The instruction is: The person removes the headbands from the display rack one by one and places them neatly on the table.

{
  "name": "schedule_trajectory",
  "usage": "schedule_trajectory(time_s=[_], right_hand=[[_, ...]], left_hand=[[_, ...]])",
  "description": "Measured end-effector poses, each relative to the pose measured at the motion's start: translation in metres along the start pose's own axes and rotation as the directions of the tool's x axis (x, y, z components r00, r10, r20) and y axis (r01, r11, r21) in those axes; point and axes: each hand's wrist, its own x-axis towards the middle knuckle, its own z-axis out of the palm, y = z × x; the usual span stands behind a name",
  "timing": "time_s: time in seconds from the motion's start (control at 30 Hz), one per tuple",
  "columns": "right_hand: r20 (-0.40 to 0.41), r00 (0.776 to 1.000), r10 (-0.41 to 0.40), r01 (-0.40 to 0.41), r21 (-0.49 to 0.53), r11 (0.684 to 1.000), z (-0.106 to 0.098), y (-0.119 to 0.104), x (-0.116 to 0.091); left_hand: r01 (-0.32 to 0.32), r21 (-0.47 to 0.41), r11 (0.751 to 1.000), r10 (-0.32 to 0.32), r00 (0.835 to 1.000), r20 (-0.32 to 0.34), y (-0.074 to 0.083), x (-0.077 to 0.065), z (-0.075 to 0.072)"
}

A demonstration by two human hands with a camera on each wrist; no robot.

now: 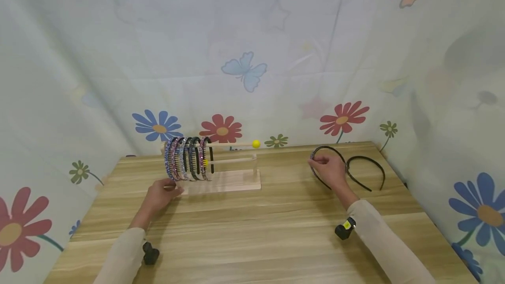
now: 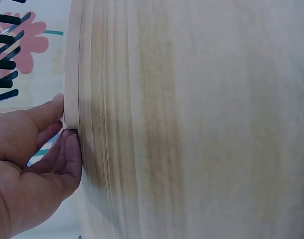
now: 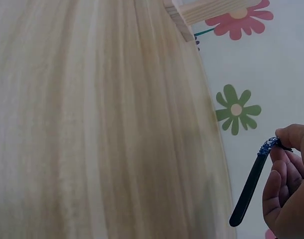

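Note:
My right hand [image 1: 332, 171] pinches a black headband [image 1: 325, 147] between thumb and fingers over the right side of the table. Blue sparkly stones [image 3: 269, 145] cover the pinched part in the right wrist view, with a smooth black end [image 3: 247, 194] hanging below. A wooden display stand [image 1: 234, 182] stands left of centre, several glittery headbands [image 1: 172, 161] in a row on its rods. Down at the base's near left corner, my left hand [image 1: 158, 194] grips the wood; in the left wrist view its thumb and fingertips [image 2: 72, 144] meet the base end [image 2: 71, 74].
Another black headband [image 1: 368, 158] lies on the table just right of my right hand. Yellow balls [image 1: 256, 143] cap the stand's rods, which point right. Behind the wood-grain table [image 1: 252, 240] hangs a flowered curtain [image 1: 252, 21].

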Motion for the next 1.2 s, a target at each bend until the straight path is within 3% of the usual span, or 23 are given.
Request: schedule_trajectory(time_s=[0.37,1.2], right_hand=[[0.033,0.998,0.047,-0.045,-0.044,0.998,0.004,0.014,0.004],[0.054,0.992,0.116,-0.109,-0.119,0.987,0.013,0.02,0.012]], left_hand=[[0.018,-0.005,1.0,-0.018,1.0,0.011,-0.004,0.003,0.001],[0.016,-0.002,1.0,-0.016,1.0,0.01,-0.005,0.002,0.001]])
